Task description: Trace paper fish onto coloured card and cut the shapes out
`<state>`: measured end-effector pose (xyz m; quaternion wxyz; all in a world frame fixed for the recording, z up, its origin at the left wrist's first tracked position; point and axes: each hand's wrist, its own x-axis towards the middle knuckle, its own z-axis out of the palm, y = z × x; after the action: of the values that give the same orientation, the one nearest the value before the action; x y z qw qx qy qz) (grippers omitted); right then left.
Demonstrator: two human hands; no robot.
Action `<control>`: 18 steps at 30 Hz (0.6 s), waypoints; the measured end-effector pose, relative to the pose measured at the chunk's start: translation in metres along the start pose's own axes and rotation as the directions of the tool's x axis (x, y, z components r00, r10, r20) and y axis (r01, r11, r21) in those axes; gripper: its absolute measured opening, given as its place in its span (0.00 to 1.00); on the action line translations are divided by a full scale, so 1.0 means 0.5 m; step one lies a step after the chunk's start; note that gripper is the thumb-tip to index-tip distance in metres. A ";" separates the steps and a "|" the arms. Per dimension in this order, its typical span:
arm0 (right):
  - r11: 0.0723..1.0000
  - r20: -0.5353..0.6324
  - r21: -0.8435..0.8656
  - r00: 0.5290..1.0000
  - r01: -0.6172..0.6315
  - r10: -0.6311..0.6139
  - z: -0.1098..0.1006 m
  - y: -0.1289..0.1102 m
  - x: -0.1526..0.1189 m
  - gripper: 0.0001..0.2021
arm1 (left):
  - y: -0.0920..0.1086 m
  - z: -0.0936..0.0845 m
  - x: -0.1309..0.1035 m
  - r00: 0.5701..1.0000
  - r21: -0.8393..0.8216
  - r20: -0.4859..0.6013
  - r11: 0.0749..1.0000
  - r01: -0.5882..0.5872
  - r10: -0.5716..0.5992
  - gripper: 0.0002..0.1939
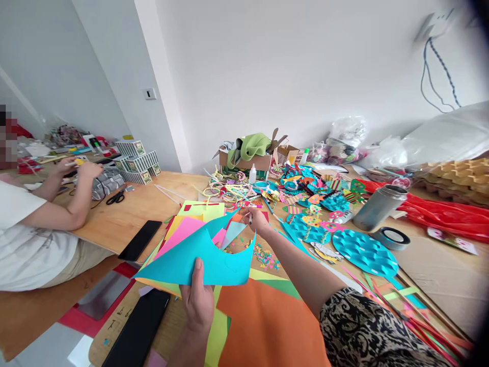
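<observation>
Black phone (140, 239) laid at tabletop's (179, 181) near edge. Blue paper sheet (171, 265) held above the tabletop by the near edge, long axis left-right, pointed corner aimed left, curved notch facing the far edge; pinched by left hand (199, 298), thumb on top, other fingers hidden beneath. Pen (250, 218) pinched in right hand's (259, 222) fingers; its direction can't be told. Metal bottle (380, 208) seen farther right.

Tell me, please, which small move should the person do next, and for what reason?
Probably bring the right hand, with the slim pen-like tool it holds, over the blue sheet near its faint curved line. The left hand already grips the sheet, thumb on top, while the tool seems to be beyond the sheet's notched edge.
</observation>
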<state>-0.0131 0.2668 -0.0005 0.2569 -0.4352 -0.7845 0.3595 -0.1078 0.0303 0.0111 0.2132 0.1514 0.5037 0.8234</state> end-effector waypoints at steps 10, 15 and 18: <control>0.883 -0.033 0.470 0.999 -0.013 0.032 -0.119 -0.031 -0.206 0.15 | 0.031 0.024 -0.014 0.965 -0.124 0.217 0.977 0.175 -0.145 0.35; 0.678 -0.023 0.726 0.982 -0.111 0.186 -0.178 -0.009 -0.372 0.17 | 0.033 0.023 -0.025 0.906 -0.098 0.336 0.947 0.306 -0.258 0.36; 0.674 -0.058 0.724 0.961 -0.146 0.271 -0.192 0.002 -0.448 0.16 | 0.034 0.023 -0.031 0.838 -0.064 0.412 0.906 0.418 -0.357 0.38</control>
<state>0.1657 0.1057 0.0371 0.4247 -0.4157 -0.5053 0.6257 -0.0924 0.0246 0.0311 0.4828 0.1906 0.4070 0.7516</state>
